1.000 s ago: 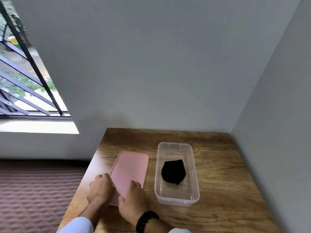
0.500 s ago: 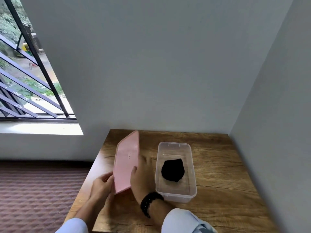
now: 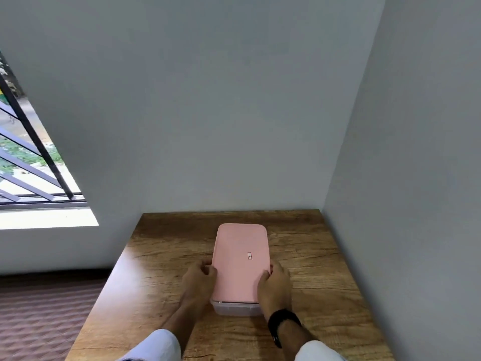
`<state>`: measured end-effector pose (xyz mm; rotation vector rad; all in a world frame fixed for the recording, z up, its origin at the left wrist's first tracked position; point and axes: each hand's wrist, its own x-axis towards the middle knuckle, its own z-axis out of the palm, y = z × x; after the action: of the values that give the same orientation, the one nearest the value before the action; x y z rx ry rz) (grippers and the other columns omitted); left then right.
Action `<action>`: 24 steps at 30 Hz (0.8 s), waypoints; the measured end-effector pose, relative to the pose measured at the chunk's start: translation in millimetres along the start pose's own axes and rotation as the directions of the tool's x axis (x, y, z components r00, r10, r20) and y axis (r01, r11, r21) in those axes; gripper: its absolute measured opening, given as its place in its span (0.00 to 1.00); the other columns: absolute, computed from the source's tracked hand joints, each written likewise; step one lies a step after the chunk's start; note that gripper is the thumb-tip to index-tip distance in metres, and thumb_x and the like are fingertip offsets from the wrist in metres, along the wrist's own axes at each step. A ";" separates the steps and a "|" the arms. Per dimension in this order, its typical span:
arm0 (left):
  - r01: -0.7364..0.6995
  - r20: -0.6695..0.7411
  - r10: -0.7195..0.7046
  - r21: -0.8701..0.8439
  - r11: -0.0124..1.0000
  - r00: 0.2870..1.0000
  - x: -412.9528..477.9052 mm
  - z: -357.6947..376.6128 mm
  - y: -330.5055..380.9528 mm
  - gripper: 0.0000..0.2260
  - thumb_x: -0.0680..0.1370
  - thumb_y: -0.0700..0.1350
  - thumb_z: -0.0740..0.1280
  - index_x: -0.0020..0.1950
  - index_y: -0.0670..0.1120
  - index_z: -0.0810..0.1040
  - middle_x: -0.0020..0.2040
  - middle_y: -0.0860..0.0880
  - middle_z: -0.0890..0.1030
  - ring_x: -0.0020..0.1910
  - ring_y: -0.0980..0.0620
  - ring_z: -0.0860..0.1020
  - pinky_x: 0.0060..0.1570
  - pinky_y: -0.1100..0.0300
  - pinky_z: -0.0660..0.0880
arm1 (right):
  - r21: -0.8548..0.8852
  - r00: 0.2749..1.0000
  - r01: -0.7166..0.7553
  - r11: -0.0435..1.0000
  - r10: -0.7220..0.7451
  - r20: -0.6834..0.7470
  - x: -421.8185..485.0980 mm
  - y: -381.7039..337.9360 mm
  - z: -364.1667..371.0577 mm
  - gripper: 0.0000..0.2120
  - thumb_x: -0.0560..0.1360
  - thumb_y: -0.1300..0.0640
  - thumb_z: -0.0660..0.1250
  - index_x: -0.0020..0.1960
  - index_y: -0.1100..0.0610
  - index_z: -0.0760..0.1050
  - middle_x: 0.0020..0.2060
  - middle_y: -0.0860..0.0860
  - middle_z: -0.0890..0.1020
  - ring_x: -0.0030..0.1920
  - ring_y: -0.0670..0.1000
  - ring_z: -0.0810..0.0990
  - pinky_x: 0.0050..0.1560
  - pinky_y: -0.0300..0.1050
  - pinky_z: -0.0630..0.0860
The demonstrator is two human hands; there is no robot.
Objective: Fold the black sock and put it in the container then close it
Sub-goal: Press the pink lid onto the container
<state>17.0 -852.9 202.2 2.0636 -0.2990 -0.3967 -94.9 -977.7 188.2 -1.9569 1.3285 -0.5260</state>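
Pressing the pink lid (image 3: 240, 259) onto the clear container (image 3: 238, 308), I have my left hand (image 3: 199, 278) and right hand (image 3: 274, 281) clamped on its near long edges. Long axis runs straight away from me; far end unpressed. Sock hidden beneath.
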 end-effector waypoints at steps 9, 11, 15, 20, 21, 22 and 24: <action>0.065 -0.028 -0.061 0.197 0.978 0.998 8.9 12.9 10.1 0.03 0.80 0.46 0.60 0.51 0.49 0.72 0.50 0.48 0.81 0.43 0.52 0.78 0.39 0.55 0.77 | -0.006 0.989 -0.057 0.998 0.057 0.136 28.6 -6.1 1.5 0.10 0.83 0.53 0.53 0.59 0.55 0.70 0.57 0.56 0.82 0.54 0.59 0.82 0.55 0.57 0.81; 0.060 -0.034 -0.053 0.233 0.971 0.998 11.4 15.8 9.8 0.07 0.80 0.47 0.59 0.55 0.48 0.72 0.52 0.47 0.82 0.46 0.48 0.80 0.47 0.50 0.81 | -0.023 0.987 -0.031 0.999 0.034 0.155 37.5 -4.5 4.9 0.15 0.84 0.49 0.51 0.63 0.54 0.71 0.59 0.56 0.83 0.57 0.59 0.82 0.58 0.55 0.79; -0.090 0.020 0.088 0.292 0.952 0.996 10.4 23.6 -7.0 0.23 0.82 0.45 0.56 0.79 0.51 0.64 0.73 0.44 0.75 0.65 0.41 0.78 0.64 0.42 0.78 | -0.027 0.985 0.008 1.000 -0.003 0.172 44.7 5.8 14.5 0.17 0.84 0.46 0.49 0.62 0.52 0.72 0.54 0.55 0.84 0.52 0.58 0.82 0.54 0.53 0.79; -0.156 0.081 0.136 0.338 0.928 0.987 14.8 24.3 -15.1 0.25 0.86 0.51 0.50 0.83 0.60 0.53 0.74 0.43 0.72 0.64 0.41 0.78 0.65 0.41 0.78 | -0.055 0.978 0.051 0.997 -0.039 0.206 55.1 11.5 18.4 0.15 0.84 0.48 0.50 0.61 0.53 0.70 0.50 0.54 0.84 0.42 0.53 0.77 0.44 0.47 0.72; -0.167 0.089 0.145 0.348 0.922 0.985 15.4 24.9 -15.2 0.25 0.86 0.52 0.50 0.84 0.60 0.52 0.74 0.43 0.73 0.63 0.42 0.79 0.64 0.41 0.78 | -0.074 0.975 0.061 0.995 -0.044 0.216 58.1 10.6 18.2 0.15 0.84 0.48 0.50 0.62 0.53 0.70 0.48 0.53 0.83 0.41 0.52 0.78 0.42 0.46 0.72; -0.178 0.087 0.157 0.358 0.917 0.984 15.7 25.2 -14.8 0.25 0.85 0.52 0.50 0.84 0.59 0.52 0.74 0.43 0.73 0.63 0.41 0.79 0.63 0.41 0.78 | -0.094 0.975 0.071 0.993 -0.049 0.217 62.3 8.2 18.9 0.16 0.83 0.48 0.50 0.63 0.54 0.70 0.46 0.52 0.82 0.40 0.52 0.78 0.40 0.46 0.73; -0.186 0.070 0.172 0.366 0.912 0.983 17.1 26.2 -15.1 0.25 0.85 0.51 0.51 0.84 0.58 0.53 0.75 0.44 0.73 0.63 0.42 0.79 0.63 0.41 0.78 | -0.117 0.981 0.078 0.990 -0.055 0.187 73.6 -2.5 20.6 0.17 0.83 0.49 0.51 0.66 0.55 0.70 0.50 0.55 0.82 0.47 0.57 0.82 0.48 0.51 0.78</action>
<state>23.1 -872.3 174.0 2.3745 -0.6221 -0.2799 -50.8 -1038.1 172.3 -2.1024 1.2078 -0.2917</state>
